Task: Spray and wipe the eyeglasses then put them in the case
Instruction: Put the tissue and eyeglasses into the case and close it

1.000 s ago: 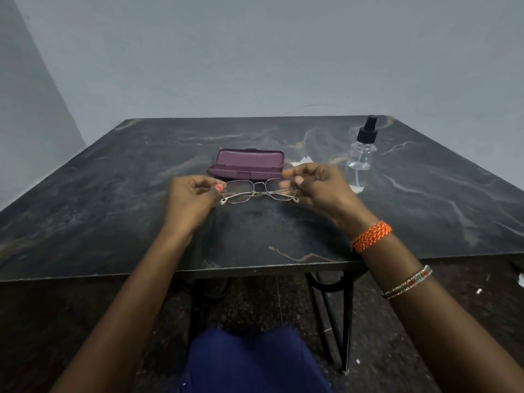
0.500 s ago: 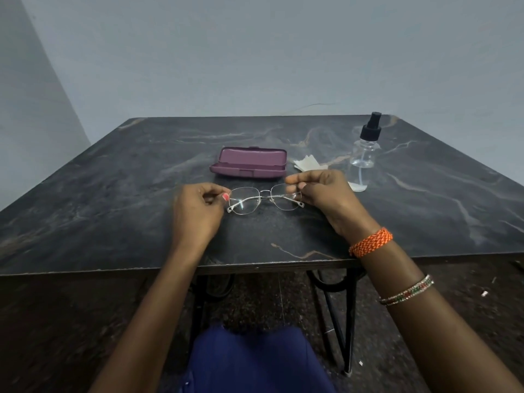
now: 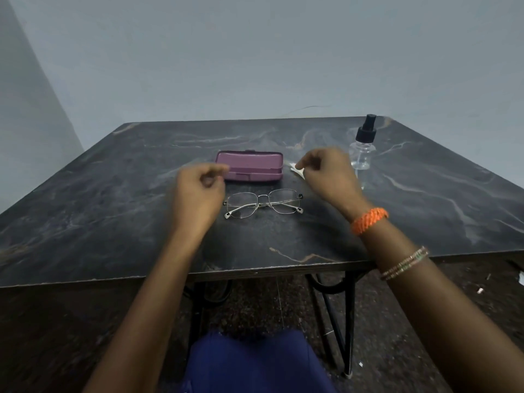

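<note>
The eyeglasses [image 3: 263,203] lie on the dark marbled table [image 3: 113,211] right in front of me, long axis running left to right, lenses turned toward the far edge and the folded temples on my side. A half-second ago I was pinching them by both ends; now both hands have let go and lifted clear. My left hand [image 3: 198,194] hovers just left of the frame, fingers loosely curled, holding nothing. My right hand [image 3: 326,177] hangs up and to the right, fingers loosely bent too, nothing in it. Behind the glasses sits the purple case [image 3: 249,165], closed, its length also left to right. Both hands are motion-blurred, so the fingertips are hard to read. A white cloth [image 3: 296,168] peeks out past my right fingers, mostly hidden by that hand. The spray bottle [image 3: 363,148] stands upright at far right, its lower part partly behind my wrist.
</note>
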